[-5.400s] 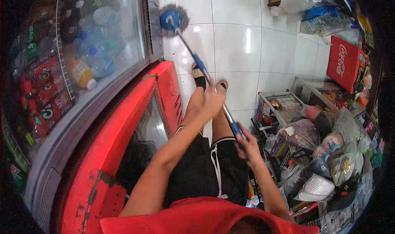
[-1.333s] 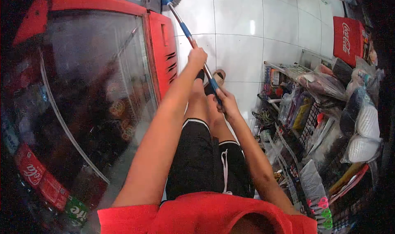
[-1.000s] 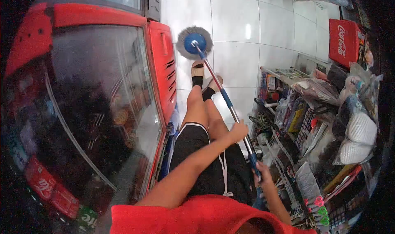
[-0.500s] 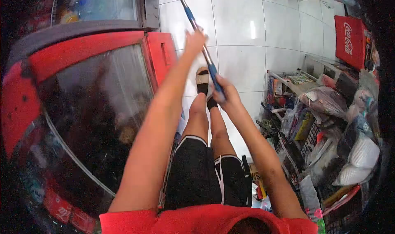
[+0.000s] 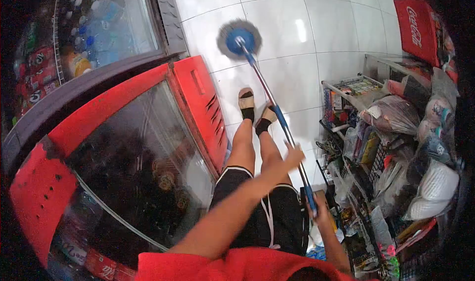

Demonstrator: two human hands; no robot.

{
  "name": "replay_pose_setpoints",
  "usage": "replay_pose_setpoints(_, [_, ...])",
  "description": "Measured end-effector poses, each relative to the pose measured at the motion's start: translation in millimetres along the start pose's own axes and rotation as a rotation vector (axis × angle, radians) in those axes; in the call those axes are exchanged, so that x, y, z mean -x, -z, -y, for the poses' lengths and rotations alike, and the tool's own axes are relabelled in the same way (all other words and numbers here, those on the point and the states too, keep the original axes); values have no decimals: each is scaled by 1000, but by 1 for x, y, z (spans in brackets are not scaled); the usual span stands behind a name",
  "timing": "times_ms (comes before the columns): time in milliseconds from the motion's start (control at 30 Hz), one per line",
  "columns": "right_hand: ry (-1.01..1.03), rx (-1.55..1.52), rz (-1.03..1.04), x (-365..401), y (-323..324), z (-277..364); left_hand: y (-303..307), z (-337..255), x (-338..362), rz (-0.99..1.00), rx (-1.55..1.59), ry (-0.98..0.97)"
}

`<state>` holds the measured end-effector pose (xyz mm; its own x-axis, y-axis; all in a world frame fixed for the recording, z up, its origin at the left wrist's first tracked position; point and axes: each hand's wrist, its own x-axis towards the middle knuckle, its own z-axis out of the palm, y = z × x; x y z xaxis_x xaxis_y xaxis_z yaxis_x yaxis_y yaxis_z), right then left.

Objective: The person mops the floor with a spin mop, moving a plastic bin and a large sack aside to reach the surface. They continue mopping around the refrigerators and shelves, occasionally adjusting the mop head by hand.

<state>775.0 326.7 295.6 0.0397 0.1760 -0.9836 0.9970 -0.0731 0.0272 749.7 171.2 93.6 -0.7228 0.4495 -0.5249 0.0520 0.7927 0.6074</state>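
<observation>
- Mop: lies aslant, from 12 o'clock to between 4 and 5 o'clock; its mop head is on the floor, just beyond the 2 sandalled feet.
- Left hand: at 4 o'clock, fingers curled around the pole; motion blur leaves the tightness of this grip uncertain.
- Right hand: between 4 and 5 o'clock, fingers wrapped around the blue end grip, with little gap.
- Handling, as judged: the upper hand suits steering, the end hand pushing. The head works best flat, with light, even pressure and overlapping strokes; care is advisable near the feet and along the base of the red cooler at 9 o'clock.
- Mop materials: a smooth blue disc ringed by a shaggy grey fringe; a slim, shiny, metal-looking tube with blue sleeves.
- Floor: glossy white square tiles, thin dark joints, a bright reflection near 1 o'clock.
- Surroundings: scuffed red panels and dark glass at 9 o'clock; a fridge showing bottles at 10 o'clock; a boxy red crate at 2 o'clock; crinkled clear bags on a wire rack at 3 o'clock.
</observation>
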Motion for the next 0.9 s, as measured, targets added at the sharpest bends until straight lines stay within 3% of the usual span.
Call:
replay_pose_setpoints(67, [-117, 25, -101, 45, 35, -18, -19, -76, 17, 241, 168, -46])
replay_pose_setpoints(133, [-384, -101, -224, 69, 67, -39, 18, -100, 48, 221, 141, -156])
replay_pose_setpoints(167, [-495, -104, -69, 85, 55, -23, 21, -98, 46, 218, 136, -156])
replay_pose_setpoints(200, [-492, -105, -64, 76, 60, -21, 25, -94, 43, 202, 138, -170])
replay_pose_setpoints(267, [-436, -170, -15, 55, 75, -18, 14, -86, 33, 69, 127, -157])
replay_pose_setpoints(300, [-389, -89, -105, 54, 45, 7, 28, -70, 22, 157, 133, -156])
replay_pose_setpoints(367, [-270, -140, -144, 24, 9, 29, 18, -34, -13, -48, 41, -24])
replay_pose_setpoints(400, [-117, -76, 192, -1, 3, 40, 28, -1, -29, -121, 34, 6])
replay_pose_setpoints(433, [-82, -136, 50, -46, -6, 39, 24, 34, -56, -315, -156, 154])
replay_pose_setpoints(467, [-167, -247, 20, -60, -63, 74, 58, 79, -69, -192, -239, 90])
replay_pose_setpoints(500, [-58, -289, 6, -59, -118, 105, 83, 124, -87, -256, -235, 168])
replay_pose_setpoints(533, [36, -227, 228, -72, -148, 128, 106, 168, -105, -320, -227, 247])
replay_pose_setpoints(567, [142, -180, 444, -85, -177, 150, 124, 211, -120, -635, -570, 303])
replay_pose_setpoints(667, [295, 6, 605, -103, -255, 212, 250, 260, -129, -312, -605, 380])
replay_pose_setpoints(700, [331, -16, 710, -105, -266, 222, 268, 263, -132, -340, -671, 409])
replay_pose_setpoints(733, [331, -27, 693, -105, -267, 225, 269, 262, -138, -369, -731, 438])
replay_pose_setpoints(800, [348, -1, 665, -122, -237, 205, 243, 242, -146, -245, -702, 470])
replay_pose_setpoints(867, [358, 36, 522, -134, -178, 164, 170, 215, -152, -381, -711, 333])
replay_pose_setpoints(900, [286, 43, 480, -128, -143, 144, 145, 185, -148, -165, -505, 265])
